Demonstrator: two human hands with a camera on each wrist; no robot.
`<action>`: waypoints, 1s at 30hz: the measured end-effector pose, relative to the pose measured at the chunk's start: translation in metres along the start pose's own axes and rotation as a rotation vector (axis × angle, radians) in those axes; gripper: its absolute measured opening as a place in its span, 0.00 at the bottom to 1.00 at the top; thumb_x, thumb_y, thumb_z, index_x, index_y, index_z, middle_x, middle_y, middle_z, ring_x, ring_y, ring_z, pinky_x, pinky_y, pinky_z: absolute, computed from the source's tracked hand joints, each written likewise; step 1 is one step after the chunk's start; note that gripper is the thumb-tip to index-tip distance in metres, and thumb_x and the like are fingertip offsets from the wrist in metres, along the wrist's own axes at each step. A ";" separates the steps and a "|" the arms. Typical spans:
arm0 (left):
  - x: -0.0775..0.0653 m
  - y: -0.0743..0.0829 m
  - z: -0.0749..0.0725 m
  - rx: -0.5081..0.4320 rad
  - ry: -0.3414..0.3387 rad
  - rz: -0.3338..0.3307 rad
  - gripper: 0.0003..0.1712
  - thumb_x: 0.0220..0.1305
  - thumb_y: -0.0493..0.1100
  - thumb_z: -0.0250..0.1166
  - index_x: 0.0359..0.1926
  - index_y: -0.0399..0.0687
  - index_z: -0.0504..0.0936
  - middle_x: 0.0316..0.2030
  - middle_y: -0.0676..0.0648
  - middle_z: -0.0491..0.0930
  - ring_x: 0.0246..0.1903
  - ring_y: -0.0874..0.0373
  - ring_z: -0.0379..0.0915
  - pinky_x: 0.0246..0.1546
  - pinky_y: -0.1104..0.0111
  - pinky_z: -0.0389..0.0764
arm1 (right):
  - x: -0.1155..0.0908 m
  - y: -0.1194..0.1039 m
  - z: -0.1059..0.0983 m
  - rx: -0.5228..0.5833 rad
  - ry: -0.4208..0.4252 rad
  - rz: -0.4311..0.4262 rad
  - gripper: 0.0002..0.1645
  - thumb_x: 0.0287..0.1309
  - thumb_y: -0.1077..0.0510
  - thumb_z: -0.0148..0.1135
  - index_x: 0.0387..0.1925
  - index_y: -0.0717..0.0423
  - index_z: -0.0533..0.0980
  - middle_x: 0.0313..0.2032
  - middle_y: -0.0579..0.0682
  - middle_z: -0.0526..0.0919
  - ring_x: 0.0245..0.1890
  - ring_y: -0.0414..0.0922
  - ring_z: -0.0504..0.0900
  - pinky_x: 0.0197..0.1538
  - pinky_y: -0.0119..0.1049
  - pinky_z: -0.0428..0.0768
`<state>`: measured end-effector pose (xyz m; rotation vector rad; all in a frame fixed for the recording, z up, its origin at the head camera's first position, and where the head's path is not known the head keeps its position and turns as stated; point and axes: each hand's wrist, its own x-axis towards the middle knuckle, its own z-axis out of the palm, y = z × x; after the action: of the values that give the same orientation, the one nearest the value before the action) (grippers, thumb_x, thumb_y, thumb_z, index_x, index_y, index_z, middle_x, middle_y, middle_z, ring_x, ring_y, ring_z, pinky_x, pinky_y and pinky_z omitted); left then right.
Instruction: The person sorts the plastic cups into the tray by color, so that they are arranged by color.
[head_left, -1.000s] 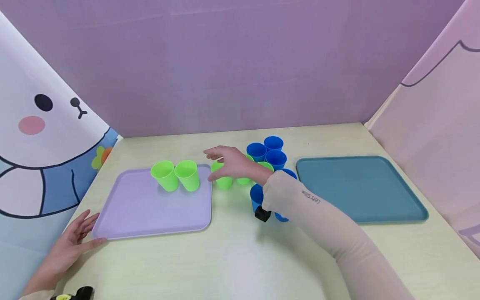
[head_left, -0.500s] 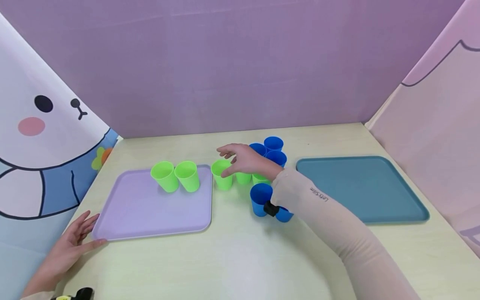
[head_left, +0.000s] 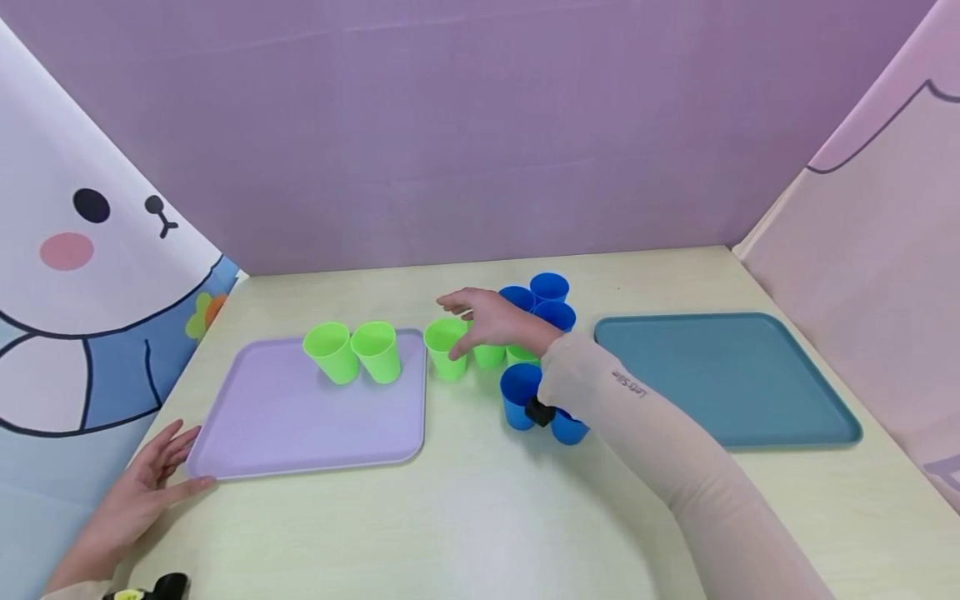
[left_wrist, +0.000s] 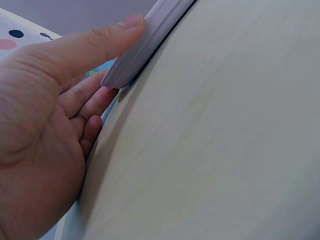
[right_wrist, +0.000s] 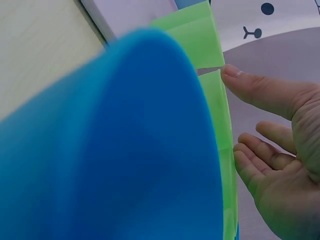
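My left hand (head_left: 135,500) holds the near left corner of the purple tray (head_left: 300,442), its thumb on the rim and fingers at the side in the left wrist view. On that tray two green cups (head_left: 377,354) stand upright at the back. My right hand (head_left: 491,321) is over a row of green cups right of the tray, thumb and fingers apart with nothing between them. Its thumb is by the leftmost green cup (head_left: 441,360); whether they touch I cannot tell. A blue cup (right_wrist: 145,145) fills much of the right wrist view, in front of green cups (right_wrist: 195,37).
Several blue cups (head_left: 551,287) stand behind the right hand, and others (head_left: 519,396) in front of it, partly hidden by the sleeve. A teal tray (head_left: 720,375) lies at the right. A purple cloth (head_left: 480,133) hangs behind the table.
My right hand has moved right, from beside the purple tray's edge to over the green cups. It has barely shifted in the last half second. The left hand stays put.
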<state>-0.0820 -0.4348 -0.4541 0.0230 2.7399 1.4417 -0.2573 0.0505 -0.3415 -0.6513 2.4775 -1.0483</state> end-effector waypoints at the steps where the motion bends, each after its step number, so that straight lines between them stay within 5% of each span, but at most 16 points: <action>1: 0.000 0.000 0.000 -0.003 0.002 0.006 0.55 0.68 0.36 0.65 0.79 0.43 0.32 0.63 0.78 0.57 0.51 0.94 0.54 0.49 0.91 0.56 | 0.001 0.000 0.000 -0.004 -0.002 0.001 0.51 0.49 0.57 0.79 0.73 0.49 0.64 0.68 0.50 0.70 0.66 0.49 0.69 0.64 0.43 0.72; 14: -0.001 -0.003 0.000 -0.011 0.002 -0.005 0.55 0.68 0.37 0.65 0.79 0.43 0.33 0.63 0.79 0.57 0.51 0.94 0.55 0.49 0.91 0.55 | 0.003 -0.004 0.003 -0.089 -0.059 -0.029 0.49 0.51 0.59 0.77 0.73 0.52 0.64 0.66 0.51 0.73 0.66 0.49 0.69 0.65 0.42 0.71; 30: -0.001 -0.002 0.001 -0.010 0.009 -0.010 0.55 0.68 0.37 0.65 0.79 0.45 0.33 0.65 0.76 0.56 0.51 0.94 0.55 0.48 0.90 0.56 | 0.002 -0.007 0.001 -0.107 -0.030 -0.007 0.47 0.51 0.57 0.78 0.71 0.52 0.67 0.64 0.50 0.75 0.63 0.48 0.72 0.62 0.40 0.74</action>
<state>-0.0805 -0.4348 -0.4560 0.0029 2.7355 1.4569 -0.2571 0.0445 -0.3373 -0.7027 2.5206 -0.9073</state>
